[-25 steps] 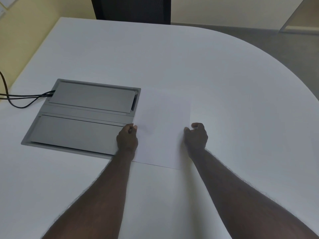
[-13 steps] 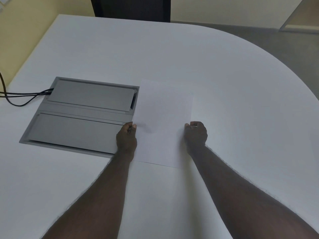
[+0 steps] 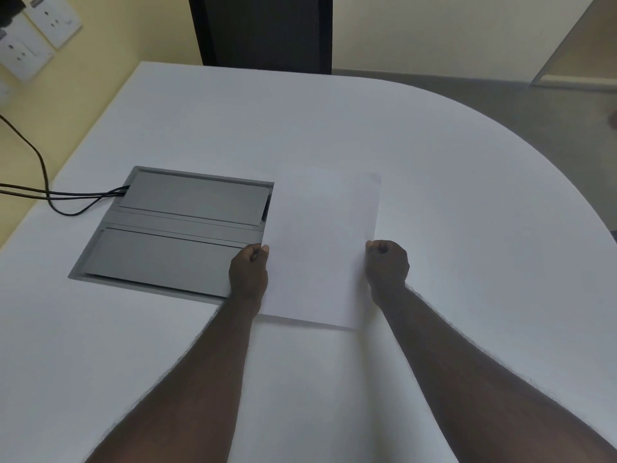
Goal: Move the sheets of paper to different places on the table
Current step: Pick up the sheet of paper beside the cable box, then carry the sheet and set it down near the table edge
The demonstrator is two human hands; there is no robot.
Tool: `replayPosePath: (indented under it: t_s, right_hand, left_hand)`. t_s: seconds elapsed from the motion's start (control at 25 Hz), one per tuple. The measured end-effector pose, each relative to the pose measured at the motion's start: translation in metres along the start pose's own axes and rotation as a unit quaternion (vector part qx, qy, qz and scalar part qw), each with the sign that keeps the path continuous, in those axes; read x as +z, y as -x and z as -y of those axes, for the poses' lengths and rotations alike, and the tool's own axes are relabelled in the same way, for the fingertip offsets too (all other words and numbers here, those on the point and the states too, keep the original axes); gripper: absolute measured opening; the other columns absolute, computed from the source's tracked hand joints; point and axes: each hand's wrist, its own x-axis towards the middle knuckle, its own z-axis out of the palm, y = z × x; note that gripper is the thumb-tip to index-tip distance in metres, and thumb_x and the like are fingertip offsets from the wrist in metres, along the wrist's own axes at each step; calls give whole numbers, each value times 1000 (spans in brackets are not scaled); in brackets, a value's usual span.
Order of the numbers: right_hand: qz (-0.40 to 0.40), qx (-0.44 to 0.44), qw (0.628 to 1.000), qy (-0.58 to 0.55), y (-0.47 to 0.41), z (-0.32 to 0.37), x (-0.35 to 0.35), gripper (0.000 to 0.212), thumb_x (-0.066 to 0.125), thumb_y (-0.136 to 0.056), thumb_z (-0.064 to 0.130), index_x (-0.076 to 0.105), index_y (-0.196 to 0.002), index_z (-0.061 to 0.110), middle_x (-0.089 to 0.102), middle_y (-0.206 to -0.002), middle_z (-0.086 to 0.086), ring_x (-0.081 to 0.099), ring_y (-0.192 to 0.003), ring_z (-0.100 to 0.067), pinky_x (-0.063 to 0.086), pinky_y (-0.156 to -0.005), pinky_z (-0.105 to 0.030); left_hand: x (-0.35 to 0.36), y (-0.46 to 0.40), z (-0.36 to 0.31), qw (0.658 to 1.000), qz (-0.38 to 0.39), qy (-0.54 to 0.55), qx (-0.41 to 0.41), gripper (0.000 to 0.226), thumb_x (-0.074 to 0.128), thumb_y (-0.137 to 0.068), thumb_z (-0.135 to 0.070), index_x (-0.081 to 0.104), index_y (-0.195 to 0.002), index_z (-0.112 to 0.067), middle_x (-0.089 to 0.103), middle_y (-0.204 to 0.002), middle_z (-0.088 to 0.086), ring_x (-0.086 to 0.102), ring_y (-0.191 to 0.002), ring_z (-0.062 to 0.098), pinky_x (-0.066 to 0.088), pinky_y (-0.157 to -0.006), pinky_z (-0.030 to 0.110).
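- a white table point(image 3: 467, 195) with a rounded right edge is seen in a room with pale yellow walls; wall sockets point(image 3: 30, 35) are mounted at the far left and a dark chair back point(image 3: 263, 31) stands beyond the far edge.
- a grey cable hatch point(image 3: 173, 228) is set into the table on the left, and black cables point(image 3: 50, 195) are led into its far left corner.
- a sheet of paper point(image 3: 320, 248) is found near the middle of the table, just right of the hatch, its left edge overlapping the hatch's right border.
- the sheet's left edge is pinched by the left hand point(image 3: 248, 272), thumb on top and the other fingers curled under or beside it.
- the right edge is gripped by the right hand point(image 3: 387, 264), whose fingers are closed into a loose fist around the paper's margin.
- a faint shadow is cast along the near edge, so the sheet is judged to be slightly raised or only lightly resting there; which cannot be told.
- whether more than one sheet is held cannot be told, and no other paper is seen on the table.
- the task is judged to be in progress: the paper is held at both sides but is not yet released at a place, and the wide bare areas far and right remain available.
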Motion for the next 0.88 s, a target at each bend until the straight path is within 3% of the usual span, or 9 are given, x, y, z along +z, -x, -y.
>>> replayPosePath:
  t_s: [0.12, 0.24, 0.44, 0.64, 0.8, 0.88]
  right_hand:
    - [2, -23, 1000, -18, 18, 12, -14, 13, 56, -92, 26, 61, -83, 19, 64, -91, 3, 55, -87, -23, 47, -99, -52]
    - [4, -49, 998, -35, 42, 25, -30, 16, 57, -93, 27, 67, -94, 15, 70, -102, 1, 62, -100, -25, 45, -102, -53]
    - [5, -97, 994, -56, 84, 40, -63, 14, 57, -92, 28, 64, -87, 17, 65, -91, 3, 57, -88, -23, 46, -101, -54]
    - [-9, -123, 989, -81, 138, 49, -93, 18, 56, -93, 29, 69, -95, 16, 71, -103, 0, 64, -103, -26, 45, -101, -54]
    - [-17, -126, 987, -98, 179, 43, -109, 17, 56, -92, 29, 68, -92, 18, 71, -101, 0, 64, -101, -27, 45, -101, -55]
    - [-21, -131, 985, -106, 195, 41, -116, 18, 56, -92, 30, 69, -91, 17, 70, -96, 2, 62, -93, -24, 46, -101, -54]
  left_hand:
    - [-14, 16, -12, 1000, -1, 1, 17, 23, 56, -96, -21, 69, -95, -2, 59, -78, 5, 48, -71, 18, 41, -68, 28]
    - [-31, 37, -25, 999, -4, 8, 34, 20, 58, -95, -22, 68, -87, -6, 52, -67, -1, 43, -63, 15, 37, -62, 26]
    - [-61, 76, -51, 997, 1, 43, 59, 17, 60, -94, -23, 68, -86, -10, 54, -70, 1, 43, -63, 15, 38, -59, 27]
    - [-95, 114, -75, 995, 13, 70, 74, 17, 63, -92, -26, 71, -93, -12, 50, -57, -6, 40, -50, 12, 35, -48, 26]
    - [-122, 143, -85, 990, 22, 106, 94, 14, 64, -92, -22, 71, -92, -10, 63, -72, -4, 51, -66, 12, 44, -65, 27]
    - [-133, 157, -87, 989, 18, 104, 103, 12, 64, -92, -23, 70, -87, -14, 62, -71, -7, 51, -65, 9, 42, -62, 24]
